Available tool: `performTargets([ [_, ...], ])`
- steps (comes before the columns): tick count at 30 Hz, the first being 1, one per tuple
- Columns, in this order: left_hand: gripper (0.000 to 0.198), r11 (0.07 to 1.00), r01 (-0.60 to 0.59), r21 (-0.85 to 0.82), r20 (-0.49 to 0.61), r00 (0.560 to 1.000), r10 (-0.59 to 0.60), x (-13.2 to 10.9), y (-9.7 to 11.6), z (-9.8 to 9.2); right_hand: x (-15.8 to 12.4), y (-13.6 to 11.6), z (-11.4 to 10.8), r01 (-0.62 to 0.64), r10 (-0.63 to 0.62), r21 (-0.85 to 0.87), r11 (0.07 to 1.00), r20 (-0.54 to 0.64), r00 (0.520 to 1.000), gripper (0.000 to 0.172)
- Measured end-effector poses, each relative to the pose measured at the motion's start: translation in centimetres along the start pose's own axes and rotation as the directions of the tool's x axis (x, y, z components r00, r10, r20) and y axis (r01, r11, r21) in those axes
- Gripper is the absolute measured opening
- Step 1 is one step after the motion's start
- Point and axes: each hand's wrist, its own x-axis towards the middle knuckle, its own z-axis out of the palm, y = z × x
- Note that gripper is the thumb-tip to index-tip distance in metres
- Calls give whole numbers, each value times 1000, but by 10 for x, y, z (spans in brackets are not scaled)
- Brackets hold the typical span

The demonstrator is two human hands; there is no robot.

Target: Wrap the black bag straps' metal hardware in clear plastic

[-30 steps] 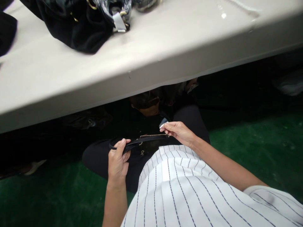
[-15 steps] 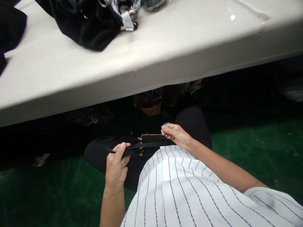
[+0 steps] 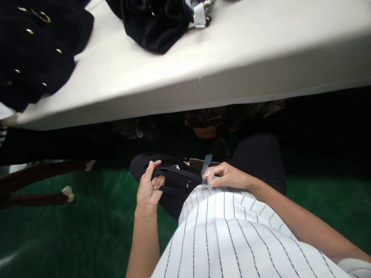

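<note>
Over my lap, my left hand [image 3: 150, 184] pinches a narrow black strap [image 3: 181, 172] between thumb and fingers. The strap runs across my dark trousers toward my right hand [image 3: 230, 177]. That hand is closed on a strip of clear plastic film [image 3: 206, 164], whose upper end sticks up past the fingers. Small gold-coloured metal fittings [image 3: 188, 184] show near the strap. A dark flat panel with a pale edge [image 3: 196, 165] lies behind the strap, partly covered by my right hand; I cannot tell what it is.
A pale padded table [image 3: 139, 77] spans the space ahead of my knees. On it lie black bags or cloth pieces with gold fittings [image 3: 37, 50] and a black bag [image 3: 159, 31] with a white tag [image 3: 199, 15]. Brown items [image 3: 205, 127] sit under it. Stool-like legs [image 3: 37, 199] stand at left.
My right hand has turned and lowered toward the strap, and the plastic strip now stands out more. The strap's loop at my left hand no longer shows. The view has shifted left.
</note>
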Motion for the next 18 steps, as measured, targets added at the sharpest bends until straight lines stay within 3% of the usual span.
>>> performTargets([
  [5,50,984,-20,175,79,997,6,-5,8,-26,-3,-25,-13,84,-53,254,964,-127,991,24],
  [9,47,957,-8,290,20,1000,2,-11,16,-68,-19,-45,-28,227,-99,437,870,-297,950,26],
  [14,43,972,27,234,-150,989,8,-10,23,-121,-20,-60,-47,456,-108,451,767,-611,785,27],
  [18,27,999,34,-9,-197,980,-35,-6,22,-130,-3,-47,-76,467,3,402,787,-761,649,6],
])
